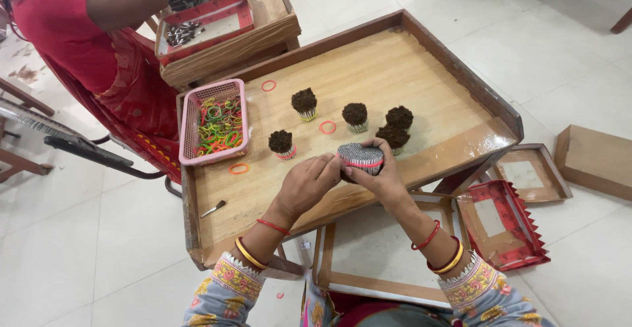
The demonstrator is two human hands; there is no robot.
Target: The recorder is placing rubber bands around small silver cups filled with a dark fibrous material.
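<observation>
Both hands hold one round bundle of thin silvery sticks (360, 156) above the near edge of a wooden tray table (421, 57). My left hand (308, 182) grips its left side, and my right hand (382, 172) cups it from the right and below. A pink band runs around the bundle. Several finished bundles with dark tops stand upright on the tray: one (282, 144) just left of my hands, another (304, 104) farther back, a third (355, 116) in the middle, and a pair (397, 126) close behind my right hand.
A pink basket (189, 127) of coloured rubber bands sits at the tray's left side, with loose bands (238, 168) on the wood. A person in red (79, 37) works at another tray at the upper left. Flat boxes (507, 225) lie on the floor at right.
</observation>
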